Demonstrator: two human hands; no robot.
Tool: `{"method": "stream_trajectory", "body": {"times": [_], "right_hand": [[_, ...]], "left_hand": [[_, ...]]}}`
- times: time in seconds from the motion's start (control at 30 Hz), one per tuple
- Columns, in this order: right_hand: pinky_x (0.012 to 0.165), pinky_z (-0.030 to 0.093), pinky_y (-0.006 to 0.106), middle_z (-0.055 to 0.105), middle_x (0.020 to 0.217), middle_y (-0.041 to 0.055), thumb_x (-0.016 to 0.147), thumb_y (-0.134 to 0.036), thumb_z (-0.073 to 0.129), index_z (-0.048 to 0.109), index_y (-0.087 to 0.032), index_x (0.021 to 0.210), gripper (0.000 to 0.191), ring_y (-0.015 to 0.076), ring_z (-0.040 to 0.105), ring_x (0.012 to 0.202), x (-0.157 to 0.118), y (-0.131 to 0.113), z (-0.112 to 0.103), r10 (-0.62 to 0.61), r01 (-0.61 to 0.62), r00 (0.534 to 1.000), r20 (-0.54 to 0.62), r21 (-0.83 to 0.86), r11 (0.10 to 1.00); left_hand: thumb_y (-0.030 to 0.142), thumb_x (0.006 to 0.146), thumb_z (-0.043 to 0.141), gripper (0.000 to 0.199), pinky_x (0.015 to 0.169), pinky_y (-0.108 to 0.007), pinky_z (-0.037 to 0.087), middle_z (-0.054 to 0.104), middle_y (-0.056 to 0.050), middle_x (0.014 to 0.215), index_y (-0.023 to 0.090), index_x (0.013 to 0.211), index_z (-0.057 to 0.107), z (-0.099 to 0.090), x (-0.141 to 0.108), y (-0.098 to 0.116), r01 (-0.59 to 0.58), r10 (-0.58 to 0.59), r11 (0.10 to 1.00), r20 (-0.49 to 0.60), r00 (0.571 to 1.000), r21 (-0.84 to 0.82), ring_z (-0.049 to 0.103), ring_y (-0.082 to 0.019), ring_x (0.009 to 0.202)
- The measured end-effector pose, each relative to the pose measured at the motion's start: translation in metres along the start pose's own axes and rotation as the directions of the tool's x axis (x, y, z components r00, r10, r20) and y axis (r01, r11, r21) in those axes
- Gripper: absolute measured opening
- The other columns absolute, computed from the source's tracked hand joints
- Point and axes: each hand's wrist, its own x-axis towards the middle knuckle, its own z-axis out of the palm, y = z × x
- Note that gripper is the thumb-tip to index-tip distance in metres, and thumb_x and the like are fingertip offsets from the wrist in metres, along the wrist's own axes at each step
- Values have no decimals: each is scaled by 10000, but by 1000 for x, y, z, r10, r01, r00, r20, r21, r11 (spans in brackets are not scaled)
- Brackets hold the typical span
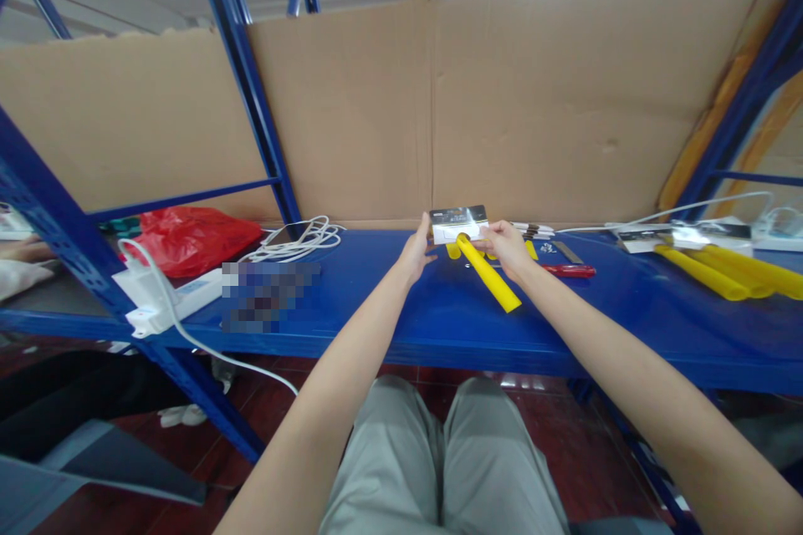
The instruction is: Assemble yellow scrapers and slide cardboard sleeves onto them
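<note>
A black and white card package (460,225) is held up over the blue shelf, with a yellow tube (491,274) reaching from its lower edge toward the front right. At the card's left edge is my left hand (416,251), thumb up and fingers bent around the edge. My right hand (507,247) pinches the card's lower right corner, close to the tube's upper end. Short yellow pieces show partly behind the tube. A red-handled screwdriver (569,271) lies just right of my right hand.
More packages with yellow tubes (703,270) lie at the right. On the left are a white power strip (188,292), a red plastic bag (191,241) and a coiled white cable (301,241). Cardboard (533,100) stands behind. Another person's hand (28,249) shows at far left.
</note>
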Motion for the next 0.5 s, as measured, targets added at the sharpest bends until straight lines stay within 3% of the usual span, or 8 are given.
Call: {"method": "stream_trajectory", "body": {"times": [0.07, 0.2, 0.37, 0.5], "right_hand": [[713, 606, 302, 657, 737, -17, 850, -190, 602, 418, -244, 768, 209, 176, 734, 745, 0, 1, 0, -6, 6, 1000, 6, -11, 1000], [749, 616, 331, 668, 749, -7, 856, -187, 599, 416, -257, 758, 218, 179, 727, 757, 0, 2, 2, -11, 12, 999, 33, -24, 1000], [746, 611, 285, 678, 891, 10, 838, -194, 643, 451, -251, 849, 201, 137, 708, 735, -4, 1, 5, 21, -20, 999, 24, -69, 997], [669, 613, 273, 664, 1068, 35, 769, -255, 747, 456, -252, 1090, 433, 120, 686, 699, -13, -2, 5, 77, -64, 991, 106, -129, 990]], "left_hand": [[470, 940, 541, 338, 1007, -456, 470, 747, -140, 962, 178, 890, 704, 0, 1, -2, -10, 13, 999, 56, 998, -44, 651, -292, 1114], [108, 830, 685, 28, 944, -390, 545, 745, -104, 833, 122, 808, 675, 1, 1, -3, -20, 21, 999, 60, 998, -26, 708, -228, 955], [-31, 761, 676, 139, 927, -425, 566, 726, -81, 787, 106, 776, 665, 0, -2, -2, -31, 31, 999, -6, 1000, -11, 725, -208, 860], [-78, 707, 681, 206, 915, -432, 567, 701, -51, 727, 120, 744, 641, -2, -1, -3, -54, 53, 998, -89, 995, -12, 726, -214, 855]]}}
